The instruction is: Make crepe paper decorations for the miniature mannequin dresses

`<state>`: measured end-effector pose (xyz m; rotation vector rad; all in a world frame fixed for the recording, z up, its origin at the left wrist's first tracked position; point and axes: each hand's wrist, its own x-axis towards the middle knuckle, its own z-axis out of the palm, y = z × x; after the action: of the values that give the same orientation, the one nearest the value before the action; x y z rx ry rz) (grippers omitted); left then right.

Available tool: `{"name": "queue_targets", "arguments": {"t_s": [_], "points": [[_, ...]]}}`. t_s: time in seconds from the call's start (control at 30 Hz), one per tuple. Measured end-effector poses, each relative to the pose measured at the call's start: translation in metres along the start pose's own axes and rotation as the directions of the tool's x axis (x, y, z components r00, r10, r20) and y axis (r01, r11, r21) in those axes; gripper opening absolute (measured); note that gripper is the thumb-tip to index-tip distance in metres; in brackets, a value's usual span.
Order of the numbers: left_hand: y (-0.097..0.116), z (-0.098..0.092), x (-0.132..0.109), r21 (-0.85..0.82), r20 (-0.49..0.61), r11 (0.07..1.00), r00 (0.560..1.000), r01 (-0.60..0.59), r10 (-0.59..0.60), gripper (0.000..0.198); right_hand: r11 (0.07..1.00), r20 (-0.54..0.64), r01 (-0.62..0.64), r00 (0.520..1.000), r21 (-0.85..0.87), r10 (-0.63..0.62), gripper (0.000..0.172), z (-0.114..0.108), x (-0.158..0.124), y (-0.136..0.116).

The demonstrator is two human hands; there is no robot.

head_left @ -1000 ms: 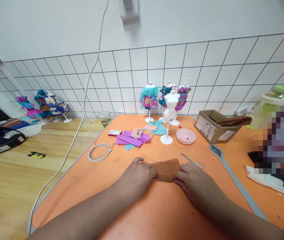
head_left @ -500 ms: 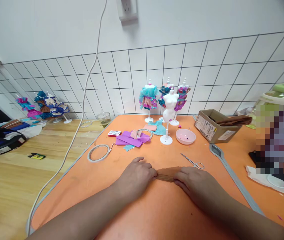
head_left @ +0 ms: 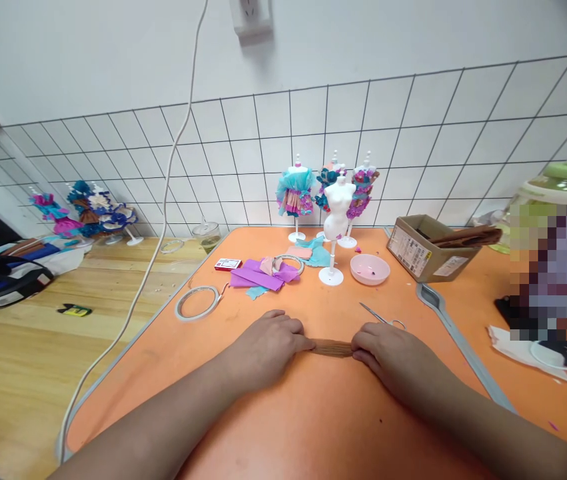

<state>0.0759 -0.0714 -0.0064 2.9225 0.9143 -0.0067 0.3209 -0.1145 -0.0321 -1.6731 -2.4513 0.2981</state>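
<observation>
Two hands, one narrow brown strip

Both ends are taken: the left hand (head_left: 270,350) is clamped on one end of the brown strip (head_left: 333,348), and the right hand (head_left: 396,353) pinches the other, thumb below and fingers above. The strip lies low over the orange mat (head_left: 283,427), straight between them, with fine lines along its length (paper or cloth, one cannot tell which). Gripping it at both ends probably keeps the layers lined up and stops it springing loose, while the forearms coming in from either side leave its middle uncovered.

Just beyond the right hand lie the scissors (head_left: 376,315), probably put there to be within easy reach. Farther back stand the white dress form (head_left: 339,207) and the pink bowl (head_left: 370,272), whose walls presumably corral the small scraps inside. The tape roll (head_left: 196,317) lies flat on the left, out of the hands' way.
</observation>
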Motion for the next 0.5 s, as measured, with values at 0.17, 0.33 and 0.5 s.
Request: {"name": "queue_targets", "arguments": {"t_s": [0.17,0.33,0.5], "points": [[-0.009,-0.002,-0.001,-0.021,0.049,1.000,0.999,0.024,-0.023,0.049,0.998,0.016,-0.022,1.000,-0.053,0.023,0.022,-0.002,-0.003,0.002],[-0.005,-0.008,-0.004,-0.071,-0.006,0.997,0.999,0.039,-0.040,0.050,0.992,-0.023,0.004,1.000,-0.129,-0.007,0.023,0.001,-0.005,0.001],[0.023,-0.006,-0.005,-0.111,-0.167,0.994,0.986,-0.013,-0.006,0.098,0.955,-0.071,0.153,0.982,-0.255,-0.176,0.018,0.011,-0.011,-0.012]]}}
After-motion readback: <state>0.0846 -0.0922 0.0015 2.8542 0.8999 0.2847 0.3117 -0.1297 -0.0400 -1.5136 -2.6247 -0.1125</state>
